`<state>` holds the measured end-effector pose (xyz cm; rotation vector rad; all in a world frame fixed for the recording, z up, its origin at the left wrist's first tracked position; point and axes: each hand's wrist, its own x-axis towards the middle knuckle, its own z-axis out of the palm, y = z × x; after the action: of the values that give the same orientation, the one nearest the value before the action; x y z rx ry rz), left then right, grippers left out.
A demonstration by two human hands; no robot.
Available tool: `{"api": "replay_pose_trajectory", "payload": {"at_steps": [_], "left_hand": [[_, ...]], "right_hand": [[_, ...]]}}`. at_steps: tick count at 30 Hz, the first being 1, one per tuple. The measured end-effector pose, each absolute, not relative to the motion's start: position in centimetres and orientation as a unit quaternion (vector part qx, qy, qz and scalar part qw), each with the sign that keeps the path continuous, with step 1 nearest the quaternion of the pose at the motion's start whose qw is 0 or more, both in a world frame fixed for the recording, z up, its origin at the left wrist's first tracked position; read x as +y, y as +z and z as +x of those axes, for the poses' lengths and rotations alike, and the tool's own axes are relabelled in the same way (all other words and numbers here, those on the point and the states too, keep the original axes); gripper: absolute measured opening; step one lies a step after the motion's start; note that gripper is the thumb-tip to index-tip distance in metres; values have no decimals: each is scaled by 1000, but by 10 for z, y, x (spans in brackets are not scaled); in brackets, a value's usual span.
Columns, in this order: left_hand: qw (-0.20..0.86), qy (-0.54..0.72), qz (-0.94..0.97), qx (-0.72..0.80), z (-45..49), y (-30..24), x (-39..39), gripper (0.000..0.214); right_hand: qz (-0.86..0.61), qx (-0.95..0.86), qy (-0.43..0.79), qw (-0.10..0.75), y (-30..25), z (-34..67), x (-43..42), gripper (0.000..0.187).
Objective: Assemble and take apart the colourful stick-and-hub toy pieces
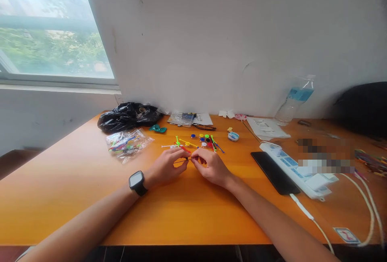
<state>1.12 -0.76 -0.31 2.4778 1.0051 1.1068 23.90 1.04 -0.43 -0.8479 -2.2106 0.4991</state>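
My left hand [163, 168] and my right hand [213, 167] meet above the middle of the table, fingertips pinched. Between them is a thin black stick [180, 161], held by both hands. Its right end is hidden by my right fingers. Just beyond the hands lie small plastic parts: a yellow stick [189, 144], a light green stick [177, 141], a red stick [185, 149] and a white stick [167, 146]. Several coloured round caps, among them a blue cap [193, 136], sit behind my right hand. A blue stick [219, 147] lies beside them.
A clear bag of coloured parts [127, 145] and a black plastic bag [127, 117] lie at left. A small round container [233, 136] stands behind my right hand. At right are a black phone [273, 172], a white power strip [290, 167], cables and a water bottle [294, 100].
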Motion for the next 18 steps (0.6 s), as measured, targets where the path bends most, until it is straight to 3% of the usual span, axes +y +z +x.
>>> {"api": "replay_pose_trajectory", "payload": {"at_steps": [11, 18], "left_hand": [[41, 346, 876, 333, 12, -5, -6, 23], [113, 381, 848, 349, 15, 0, -11, 17]], "right_hand": [[-310, -865, 192, 344, -2, 239, 7, 13], [-317, -849, 222, 360, -1, 239, 7, 13]]}}
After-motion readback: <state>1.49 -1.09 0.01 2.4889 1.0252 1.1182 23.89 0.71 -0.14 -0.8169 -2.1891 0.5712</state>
